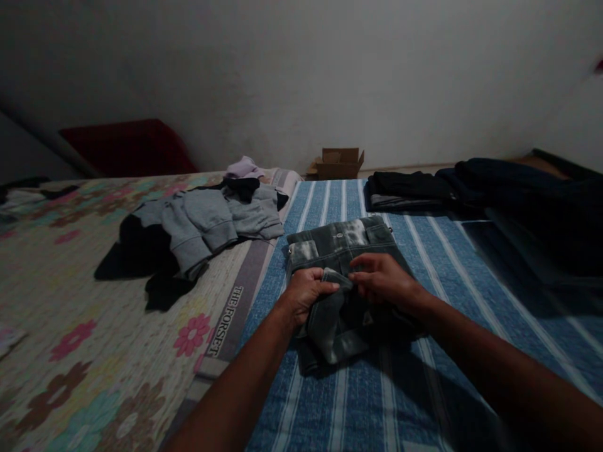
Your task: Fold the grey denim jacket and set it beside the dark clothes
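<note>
Both hands worked at a folded denim garment (334,317) near the left edge of the striped cover (358,414).
The garment lay under and between the hands; the left hand's (308,294) grip clasped a fold, thumb on top, while the right hand (384,278) bent its fingers against the same flap, whether pinching it I could not tell. The left forearm (235,389) slanted up from the near edge, the right forearm (494,358) from the near right corner. Dark clothes (532,207) lay toward the far right corner; a grey clothes pile (202,216) lay by the right edge of the floral cover (117,339). Past the far edge, a cardboard box (340,168) stood near a pale wall (292,88).
</note>
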`<state>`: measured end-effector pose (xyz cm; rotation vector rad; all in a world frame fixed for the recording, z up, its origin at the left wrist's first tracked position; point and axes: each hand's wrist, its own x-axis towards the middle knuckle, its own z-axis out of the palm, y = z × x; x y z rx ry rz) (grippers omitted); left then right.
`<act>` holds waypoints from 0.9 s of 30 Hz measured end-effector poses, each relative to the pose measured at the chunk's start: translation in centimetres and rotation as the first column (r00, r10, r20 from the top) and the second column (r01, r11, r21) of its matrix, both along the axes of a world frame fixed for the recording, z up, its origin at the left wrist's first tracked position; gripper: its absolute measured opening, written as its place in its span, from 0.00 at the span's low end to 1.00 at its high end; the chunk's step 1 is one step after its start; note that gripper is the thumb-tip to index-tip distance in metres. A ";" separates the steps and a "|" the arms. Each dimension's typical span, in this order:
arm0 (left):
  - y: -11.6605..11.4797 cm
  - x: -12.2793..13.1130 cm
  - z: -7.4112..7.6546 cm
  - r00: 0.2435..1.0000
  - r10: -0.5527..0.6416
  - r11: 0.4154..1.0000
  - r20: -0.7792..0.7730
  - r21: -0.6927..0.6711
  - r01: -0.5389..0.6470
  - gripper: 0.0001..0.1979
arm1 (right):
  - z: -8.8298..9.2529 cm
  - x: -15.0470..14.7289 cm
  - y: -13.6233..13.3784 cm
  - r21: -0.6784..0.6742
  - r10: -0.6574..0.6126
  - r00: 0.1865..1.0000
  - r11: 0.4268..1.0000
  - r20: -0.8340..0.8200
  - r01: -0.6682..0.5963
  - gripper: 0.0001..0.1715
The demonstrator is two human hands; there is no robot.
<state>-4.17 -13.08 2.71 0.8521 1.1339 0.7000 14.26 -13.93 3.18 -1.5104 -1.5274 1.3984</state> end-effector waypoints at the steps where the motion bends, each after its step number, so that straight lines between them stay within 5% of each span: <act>1: 0.0 0.0 0.0 1.000 0.005 1.000 -0.002 0.012 -0.005 0.13 | 0.2 0.0 0.3 -0.148 0.058 0.998 0.987 -0.040 -0.063 0.14; 4: -0.2 0.0 -0.2 1.000 0.016 0.998 -0.009 0.058 -0.016 0.13 | 0.5 0.0 0.9 -0.371 0.168 0.967 0.900 -0.190 -0.229 0.03; 14: -0.4 0.2 -0.8 0.988 -0.013 0.970 -0.156 0.240 0.050 0.07 | -0.1 -0.6 1.9 -0.497 0.300 0.897 0.753 -0.324 -0.431 0.09; 22: -0.4 0.3 -0.6 0.994 -0.059 0.976 -0.094 0.202 0.077 0.08 | -0.2 -0.7 2.3 -0.530 0.313 0.912 0.742 -0.266 -0.410 0.19; 27: -0.7 0.0 0.1 0.990 -0.142 0.983 0.013 0.120 0.140 0.16 | -0.2 -0.7 2.3 -0.540 0.314 0.917 0.741 -0.246 -0.399 0.22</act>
